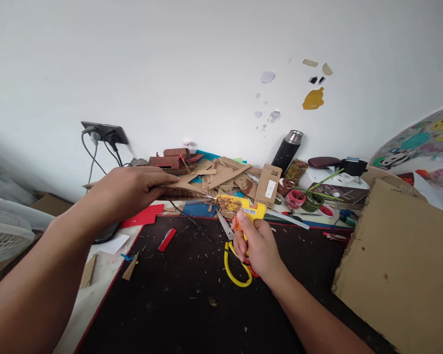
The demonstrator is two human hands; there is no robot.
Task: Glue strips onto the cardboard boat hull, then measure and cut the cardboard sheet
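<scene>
My right hand [256, 243] is wrapped round a yellow glue gun [256, 210], whose tip points left and whose white glue stick juts out to the right. Scissors with yellow handles [229, 268] lie on the black mat just below that hand. My left hand [136, 189] reaches over the left end of the pile of cardboard scraps [225, 174], fingers pointing right and held close together. Its fingertips are at a brown cardboard piece; whether they grip it is hidden.
A black flask [288, 152] leans near the wall beside paint jars [313, 200]. At the right stands a big cardboard sheet [395, 260]. A red strip [167, 239] lies on the black mat [170, 305]. A white fan [9, 228] is at the left.
</scene>
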